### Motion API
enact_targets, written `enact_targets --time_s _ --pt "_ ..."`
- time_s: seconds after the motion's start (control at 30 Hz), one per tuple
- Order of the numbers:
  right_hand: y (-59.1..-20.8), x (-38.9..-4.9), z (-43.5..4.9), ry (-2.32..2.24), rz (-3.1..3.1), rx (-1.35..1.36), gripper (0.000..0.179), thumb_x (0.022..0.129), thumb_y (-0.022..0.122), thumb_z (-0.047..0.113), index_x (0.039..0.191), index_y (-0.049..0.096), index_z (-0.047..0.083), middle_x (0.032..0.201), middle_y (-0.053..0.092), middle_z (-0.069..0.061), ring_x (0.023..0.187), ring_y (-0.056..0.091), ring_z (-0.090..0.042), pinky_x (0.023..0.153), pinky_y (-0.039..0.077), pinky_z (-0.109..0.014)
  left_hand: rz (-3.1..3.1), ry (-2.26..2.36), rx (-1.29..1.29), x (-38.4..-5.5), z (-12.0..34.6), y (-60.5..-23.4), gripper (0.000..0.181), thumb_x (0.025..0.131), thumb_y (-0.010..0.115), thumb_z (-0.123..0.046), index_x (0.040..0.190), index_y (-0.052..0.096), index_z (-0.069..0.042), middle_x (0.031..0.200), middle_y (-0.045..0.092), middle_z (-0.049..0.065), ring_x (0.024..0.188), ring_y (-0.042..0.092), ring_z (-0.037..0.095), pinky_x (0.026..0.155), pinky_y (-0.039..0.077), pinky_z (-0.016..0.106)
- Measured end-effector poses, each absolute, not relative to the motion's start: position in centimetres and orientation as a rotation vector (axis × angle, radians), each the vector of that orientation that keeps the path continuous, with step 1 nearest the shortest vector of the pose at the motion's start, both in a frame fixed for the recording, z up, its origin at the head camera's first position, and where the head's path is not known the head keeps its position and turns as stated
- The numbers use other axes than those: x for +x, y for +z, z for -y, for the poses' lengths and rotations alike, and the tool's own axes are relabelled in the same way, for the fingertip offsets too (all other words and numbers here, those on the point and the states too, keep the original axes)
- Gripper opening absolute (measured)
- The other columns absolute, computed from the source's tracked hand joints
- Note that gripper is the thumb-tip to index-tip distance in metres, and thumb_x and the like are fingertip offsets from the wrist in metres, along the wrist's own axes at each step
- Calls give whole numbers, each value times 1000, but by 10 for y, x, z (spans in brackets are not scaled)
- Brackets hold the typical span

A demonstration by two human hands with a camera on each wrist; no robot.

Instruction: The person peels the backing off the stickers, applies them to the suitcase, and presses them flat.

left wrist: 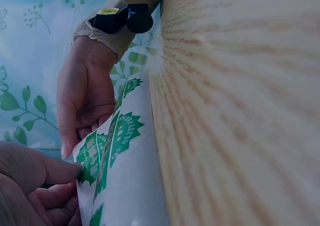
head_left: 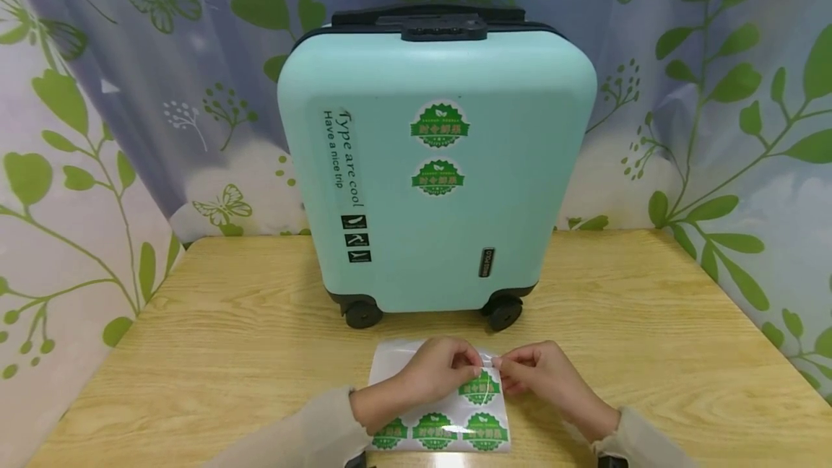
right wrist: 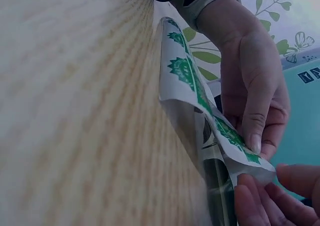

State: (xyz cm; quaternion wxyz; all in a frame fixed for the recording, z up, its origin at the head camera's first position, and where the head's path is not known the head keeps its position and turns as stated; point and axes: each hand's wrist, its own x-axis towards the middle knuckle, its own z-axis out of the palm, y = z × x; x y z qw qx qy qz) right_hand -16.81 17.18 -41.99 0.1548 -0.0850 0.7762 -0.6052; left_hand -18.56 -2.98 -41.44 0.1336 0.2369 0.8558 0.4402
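A sheet of green scalloped stickers [head_left: 432,430] lies on the table, its far edge lifted and curved up. My left hand [head_left: 434,374] pinches that edge beside a sticker, thumb on top. At the sheet's far right corner, my right hand [head_left: 542,378] holds the edge between thumb and curled fingers. The fingertips of both hands are close together. In the left wrist view the raised sheet [left wrist: 135,171] bends between the hands; from the right wrist view its underside and lifted corner [right wrist: 255,171] show. Part of the sheet is hidden under my left hand.
Behind the sheet a mint-green suitcase [head_left: 390,251] stands upright on black wheels. Two green stickers [head_left: 439,126] are on its front, one above the other, right of the printed lettering [head_left: 341,157]. A leaf-patterned curtain [head_left: 195,92] hangs behind the wooden table [head_left: 214,323].
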Motion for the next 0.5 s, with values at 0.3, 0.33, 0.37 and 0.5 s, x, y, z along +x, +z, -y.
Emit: enact_targets --time_s 0.3,0.33,0.37,0.5 --pt "-425 -169 -169 -1744 -2283 -191 23 86 67 6 99 67 -13 93 70 -17 76 66 -14 67 56 -28 -2486 1259 691 -187 30 -413 10 81 74 -13 92 72 -12 88 66 -8 73 51 2 65 44 18" --pt "-425 -169 -169 -1749 -2284 -186 23 86 67 5 99 66 -13 93 70 -17 76 66 -13 67 56 -27 -2491 1256 690 -187 30 -413 12 81 74 -13 92 72 -13 89 66 -8 74 52 3 67 44 18" --pt "-425 -169 -169 -1757 -2281 -181 23 85 66 5 100 66 -13 93 70 -17 76 66 -13 67 56 -27 -2493 1258 689 -186 30 -414 13 80 75 -14 93 73 -13 91 67 -8 76 52 3 68 44 18" --pt "-427 -168 -169 -1806 -2254 -163 24 86 65 3 102 64 -15 93 70 -17 76 66 -12 69 56 -27 -2497 1292 686 -185 30 -416 15 79 77 -15 93 73 -13 93 68 -7 78 54 4 71 45 18"
